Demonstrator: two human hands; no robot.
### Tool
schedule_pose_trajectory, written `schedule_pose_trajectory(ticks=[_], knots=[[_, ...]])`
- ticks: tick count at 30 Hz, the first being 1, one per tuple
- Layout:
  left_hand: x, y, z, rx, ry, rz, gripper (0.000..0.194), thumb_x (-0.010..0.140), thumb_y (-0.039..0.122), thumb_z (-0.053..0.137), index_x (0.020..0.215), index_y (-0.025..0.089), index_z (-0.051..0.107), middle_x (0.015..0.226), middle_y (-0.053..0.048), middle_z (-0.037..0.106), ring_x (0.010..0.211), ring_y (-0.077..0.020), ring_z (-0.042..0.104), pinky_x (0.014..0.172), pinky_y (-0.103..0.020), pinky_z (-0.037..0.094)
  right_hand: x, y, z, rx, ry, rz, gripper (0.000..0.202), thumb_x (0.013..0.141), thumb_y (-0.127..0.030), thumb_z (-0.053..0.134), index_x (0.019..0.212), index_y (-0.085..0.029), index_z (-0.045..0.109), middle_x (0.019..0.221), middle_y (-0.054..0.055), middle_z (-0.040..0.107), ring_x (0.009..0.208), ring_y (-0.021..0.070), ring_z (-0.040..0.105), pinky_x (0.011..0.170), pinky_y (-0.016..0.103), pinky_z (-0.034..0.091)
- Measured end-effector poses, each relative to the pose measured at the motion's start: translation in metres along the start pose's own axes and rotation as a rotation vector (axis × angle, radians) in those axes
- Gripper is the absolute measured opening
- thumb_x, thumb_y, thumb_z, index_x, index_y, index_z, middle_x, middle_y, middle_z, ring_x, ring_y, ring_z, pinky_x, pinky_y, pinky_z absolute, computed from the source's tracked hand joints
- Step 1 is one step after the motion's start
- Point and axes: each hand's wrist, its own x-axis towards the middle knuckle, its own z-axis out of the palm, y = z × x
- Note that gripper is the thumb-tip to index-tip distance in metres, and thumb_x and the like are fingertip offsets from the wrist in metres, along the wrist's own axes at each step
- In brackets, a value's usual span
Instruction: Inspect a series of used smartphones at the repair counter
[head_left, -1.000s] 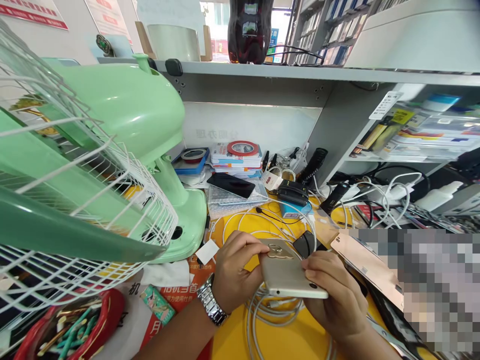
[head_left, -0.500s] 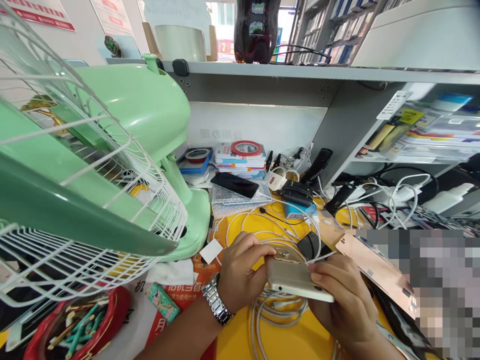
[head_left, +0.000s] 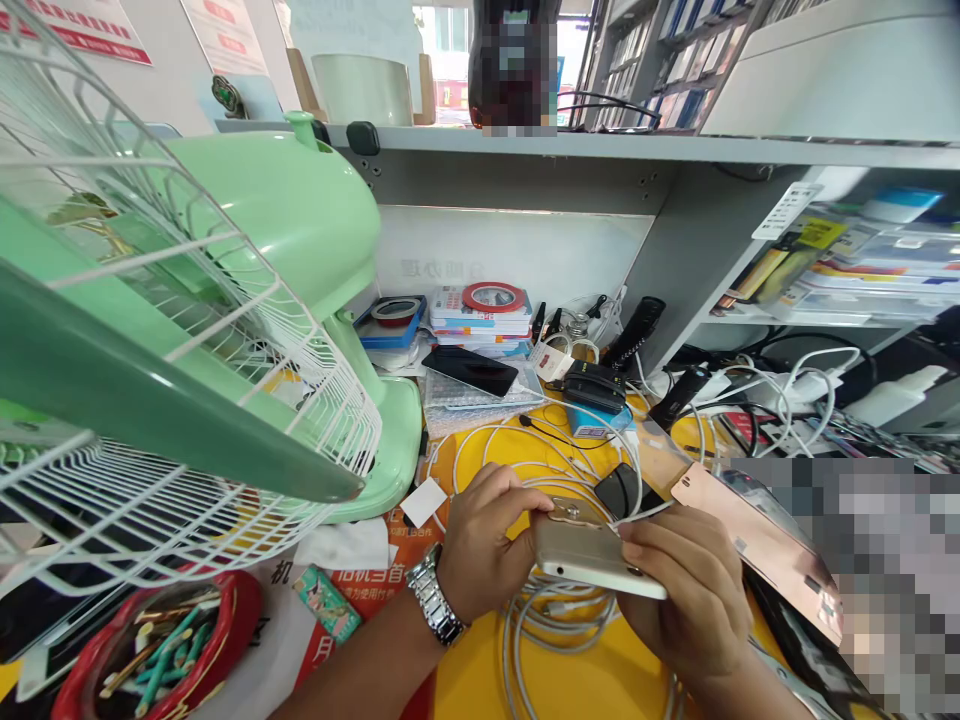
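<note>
A gold smartphone (head_left: 589, 550) is held between both hands above the table, its back tilted up and one short edge towards me. My left hand (head_left: 491, 550), with a metal watch (head_left: 435, 598) on the wrist, pinches the phone's left side near the camera. Closed round its right side is my right hand (head_left: 686, 580), fingers on the back. A white cable (head_left: 517, 650) lies coiled on the yellow surface beneath the phone. Just behind it rests a black object (head_left: 628, 490) among cable loops. The phone's screen side is hidden.
A green fan (head_left: 352, 400) with a white wire guard stands at left. At lower left sits a red ashtray (head_left: 244, 620) with cigarette butts. A black phone (head_left: 472, 370) lies behind, under a grey shelf (head_left: 525, 143). To the right is a rose-gold phone cover (head_left: 757, 545).
The fan's wire guard has turned slightly. Both hands and the gold smartphone stay almost where they were.
</note>
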Motion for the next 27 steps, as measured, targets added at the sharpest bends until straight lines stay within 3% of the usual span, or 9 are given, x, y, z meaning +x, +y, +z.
schedule_pose_trajectory(ticks=[20, 27], knots=[[-0.002, 0.000, 0.002, 0.003, -0.050, 0.013, 0.015, 0.091, 0.024, 0.050, 0.091, 0.019, 0.065, 0.075, -0.004, 0.058, 0.073, -0.0180, 0.053, 0.061, -0.031, 0.041, 0.011, -0.002, 0.000, -0.043, -0.005, -0.043, 0.006, 0.085, -0.008, 0.063, 0.086, -0.014, 0.064, 0.090, 0.007, 0.065, 0.082, 0.0208, 0.062, 0.069, 0.039, 0.052], [-0.004, 0.000, 0.003, 0.053, 0.028, 0.060, 0.012, 0.090, 0.021, 0.053, 0.091, 0.017, 0.064, 0.074, -0.004, 0.058, 0.071, -0.0171, 0.052, 0.061, -0.030, 0.040, 0.007, -0.004, 0.000, -0.039, -0.006, -0.027, 0.004, 0.089, -0.013, 0.061, 0.086, -0.013, 0.063, 0.090, 0.008, 0.063, 0.084, 0.0213, 0.062, 0.073, 0.040, 0.051]])
